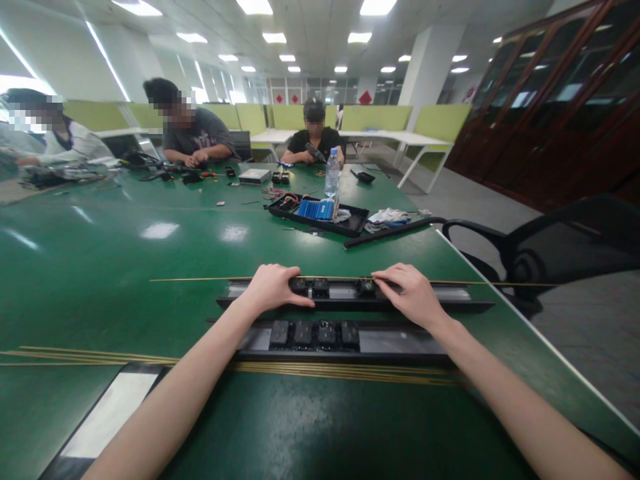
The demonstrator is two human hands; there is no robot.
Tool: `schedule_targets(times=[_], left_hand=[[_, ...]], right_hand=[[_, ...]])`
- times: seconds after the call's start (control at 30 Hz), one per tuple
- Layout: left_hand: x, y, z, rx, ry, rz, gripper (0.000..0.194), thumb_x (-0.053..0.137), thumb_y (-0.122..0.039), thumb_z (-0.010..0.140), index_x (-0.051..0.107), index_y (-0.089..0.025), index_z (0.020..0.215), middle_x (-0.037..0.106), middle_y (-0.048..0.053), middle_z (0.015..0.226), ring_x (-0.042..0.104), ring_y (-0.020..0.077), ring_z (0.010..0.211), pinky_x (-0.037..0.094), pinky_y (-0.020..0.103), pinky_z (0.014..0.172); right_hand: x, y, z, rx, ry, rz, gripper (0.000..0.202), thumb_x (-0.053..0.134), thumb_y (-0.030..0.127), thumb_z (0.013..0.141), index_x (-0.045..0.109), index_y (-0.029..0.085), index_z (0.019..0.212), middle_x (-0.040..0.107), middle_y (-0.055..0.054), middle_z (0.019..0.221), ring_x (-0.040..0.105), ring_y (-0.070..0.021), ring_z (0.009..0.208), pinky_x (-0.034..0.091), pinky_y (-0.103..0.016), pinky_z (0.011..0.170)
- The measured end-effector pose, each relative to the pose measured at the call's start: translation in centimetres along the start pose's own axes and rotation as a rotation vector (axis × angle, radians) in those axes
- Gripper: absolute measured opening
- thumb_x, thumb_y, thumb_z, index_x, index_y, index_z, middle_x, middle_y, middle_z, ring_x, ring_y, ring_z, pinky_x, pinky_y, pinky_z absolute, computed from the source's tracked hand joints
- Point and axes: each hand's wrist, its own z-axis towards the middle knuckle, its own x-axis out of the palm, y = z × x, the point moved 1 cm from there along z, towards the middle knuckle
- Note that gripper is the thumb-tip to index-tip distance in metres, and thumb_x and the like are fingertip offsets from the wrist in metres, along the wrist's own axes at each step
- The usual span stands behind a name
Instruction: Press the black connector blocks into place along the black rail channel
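Note:
A long black rail (pixel 450 307) with a grey inner channel lies across the green table. Several black blocks (pixel 321 288) sit in it, and a thin brass-coloured rod (pixel 190 279) runs along its far side, sticking out past both ends. My left hand (pixel 270 288) grips the rail around the left blocks, thumb on the near edge and fingers on the far side. With thumb and fingertips together, my right hand (pixel 407 293) pinches the rod just above the right block (pixel 367 288). Nearer to me is a second black rail (pixel 395 340) holding several black blocks (pixel 302 333) in a row.
More brass-coloured rods (pixel 320 369) lie along the near rail. A dark flat case with a white panel (pixel 110 413) is at front left. Farther back are a black tray (pixel 354 223), a water bottle (pixel 332 175) and gloves (pixel 387 219). Other people sit across the table; a chair (pixel 545 247) stands right.

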Motion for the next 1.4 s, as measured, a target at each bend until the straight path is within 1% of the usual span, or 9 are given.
schedule_targets(times=[0.17,0.4,0.5,0.67,0.87,1.03,1.23,1.4], left_hand=[[-0.3,-0.2,-0.2,0.007,-0.009,0.01,0.076,0.045,-0.093,0.065,0.061,-0.022,0.086,0.074,0.01,0.082,0.069,0.0317,0.08,0.038,0.031,0.063],[-0.5,-0.1,-0.3,0.027,0.017,0.0,0.073,0.051,-0.09,0.064,0.062,-0.023,0.089,0.074,0.01,0.086,0.069,0.0318,0.081,0.04,0.031,0.063],[-0.5,0.0,-0.3,0.027,0.018,0.008,0.072,0.051,-0.09,0.064,0.062,-0.023,0.088,0.074,0.01,0.085,0.07,0.0319,0.08,0.04,0.031,0.062],[-0.3,0.1,-0.2,0.023,0.013,0.017,0.073,0.049,-0.091,0.064,0.063,-0.023,0.087,0.074,0.009,0.082,0.07,0.032,0.081,0.04,0.031,0.063],[-0.2,0.2,-0.1,0.027,-0.001,0.002,0.073,0.049,-0.092,0.063,0.063,-0.023,0.085,0.073,0.009,0.079,0.07,0.0316,0.079,0.039,0.031,0.061],[-0.3,0.2,-0.1,0.016,0.007,-0.017,0.072,0.051,-0.091,0.062,0.062,-0.023,0.085,0.073,0.008,0.079,0.069,0.0302,0.079,0.038,0.03,0.062],[-0.3,0.1,-0.2,0.01,0.011,-0.03,0.072,0.052,-0.09,0.062,0.062,-0.023,0.084,0.072,0.008,0.078,0.069,0.0303,0.079,0.039,0.03,0.062],[-0.5,0.1,-0.2,-0.003,0.026,-0.046,0.07,0.055,-0.089,0.061,0.063,-0.023,0.085,0.073,0.008,0.08,0.069,0.0305,0.08,0.04,0.03,0.064]], right_hand=[[-0.1,-0.2,-0.1,0.004,0.006,-0.004,0.016,0.057,0.026,0.094,0.072,0.021,0.095,0.074,-0.005,0.089,0.063,-0.0217,0.086,0.048,-0.039,0.081],[-0.2,-0.1,0.0,0.013,0.021,-0.003,0.017,0.056,0.026,0.094,0.072,0.022,0.095,0.074,-0.005,0.09,0.064,-0.0219,0.086,0.047,-0.039,0.081],[-0.4,-0.3,0.0,0.01,0.029,-0.011,0.017,0.056,0.028,0.094,0.072,0.022,0.094,0.075,-0.005,0.09,0.065,-0.0216,0.085,0.047,-0.039,0.081],[-1.0,-1.2,0.1,0.011,0.048,-0.025,0.016,0.059,0.03,0.093,0.072,0.022,0.089,0.075,-0.004,0.086,0.065,-0.0209,0.08,0.047,-0.038,0.08],[-1.6,-1.9,0.2,-0.007,0.08,-0.014,0.015,0.06,0.031,0.092,0.072,0.024,0.087,0.075,-0.003,0.086,0.066,-0.0212,0.081,0.047,-0.038,0.081],[-2.1,-2.8,0.2,0.025,0.099,0.0,0.015,0.062,0.035,0.089,0.072,0.024,0.084,0.075,-0.003,0.084,0.067,-0.0212,0.08,0.048,-0.037,0.079],[-2.7,-4.1,0.1,0.054,0.165,0.019,0.017,0.064,0.038,0.087,0.074,0.025,0.083,0.075,-0.003,0.084,0.066,-0.0206,0.078,0.049,-0.035,0.074],[-3.3,-4.6,0.2,0.086,0.199,0.026,0.019,0.064,0.04,0.087,0.075,0.025,0.084,0.075,-0.003,0.085,0.067,-0.0213,0.079,0.05,-0.035,0.074]])
